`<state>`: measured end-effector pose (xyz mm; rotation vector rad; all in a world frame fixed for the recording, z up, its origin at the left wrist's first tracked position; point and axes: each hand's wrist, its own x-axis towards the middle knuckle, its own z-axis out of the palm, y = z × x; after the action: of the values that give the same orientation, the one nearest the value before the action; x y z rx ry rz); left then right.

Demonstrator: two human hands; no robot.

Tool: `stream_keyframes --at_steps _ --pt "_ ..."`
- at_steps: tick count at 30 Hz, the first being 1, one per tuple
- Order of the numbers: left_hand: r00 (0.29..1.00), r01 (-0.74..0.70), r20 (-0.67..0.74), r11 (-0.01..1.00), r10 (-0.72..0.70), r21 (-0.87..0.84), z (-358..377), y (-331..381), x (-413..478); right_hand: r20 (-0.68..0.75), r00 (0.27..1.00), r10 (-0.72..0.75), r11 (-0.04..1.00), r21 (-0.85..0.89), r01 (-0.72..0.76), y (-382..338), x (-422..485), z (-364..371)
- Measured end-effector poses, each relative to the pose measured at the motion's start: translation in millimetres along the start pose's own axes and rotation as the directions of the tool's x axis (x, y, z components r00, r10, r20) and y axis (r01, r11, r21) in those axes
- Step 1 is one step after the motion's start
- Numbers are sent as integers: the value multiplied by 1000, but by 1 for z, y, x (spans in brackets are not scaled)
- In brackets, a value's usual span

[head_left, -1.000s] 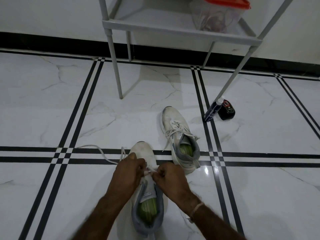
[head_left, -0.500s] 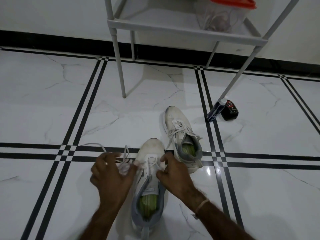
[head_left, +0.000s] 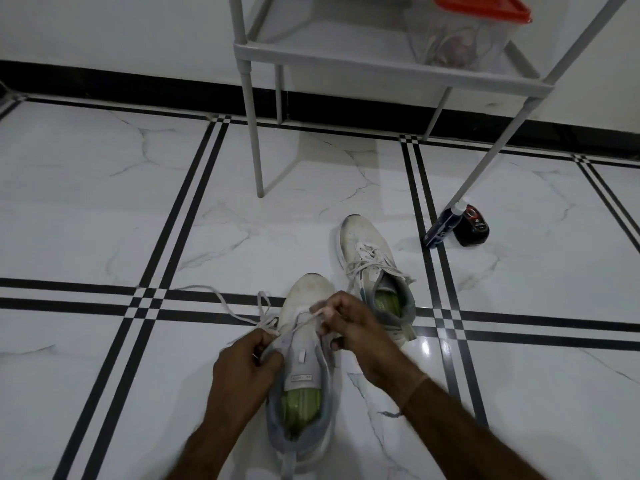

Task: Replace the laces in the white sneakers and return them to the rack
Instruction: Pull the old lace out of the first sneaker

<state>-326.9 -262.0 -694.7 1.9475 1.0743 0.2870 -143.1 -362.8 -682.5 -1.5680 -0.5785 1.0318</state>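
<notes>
A white sneaker (head_left: 306, 358) with a grey collar and green insole lies on the floor in front of me, toe pointing away. My left hand (head_left: 242, 372) grips its left side and pinches a white lace (head_left: 239, 311) that trails in loops to the left over the tiles. My right hand (head_left: 349, 329) is closed on the other end of the lace at the sneaker's right eyelets. A second white sneaker (head_left: 374, 271), laced, lies just beyond and to the right. The grey rack (head_left: 381, 67) stands behind them.
A clear tub with a red lid (head_left: 464, 32) sits on the rack's lowest shelf. By the rack's right front leg stand a dark bottle (head_left: 441, 228) and a small black container (head_left: 472, 225). The floor is white marble tile with black stripes.
My left hand has come back from the left to the sneaker's side with the lace. My right hand has moved up over the eyelets. The view has shifted slightly.
</notes>
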Motion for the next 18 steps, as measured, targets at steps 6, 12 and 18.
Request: stream_keyframes --at_steps 6,12,18 --pt "998 -52 39 996 49 67 10 13 -2 69 994 -90 863 -493 112 7 2 2" --pt "998 -57 35 997 55 42 12 15 -5 132 991 -26 554 -823 124 8 2 21" --pt "999 -53 14 997 52 56 9 14 -5 -41 996 83 995 -57 -85 -8 -2 1"
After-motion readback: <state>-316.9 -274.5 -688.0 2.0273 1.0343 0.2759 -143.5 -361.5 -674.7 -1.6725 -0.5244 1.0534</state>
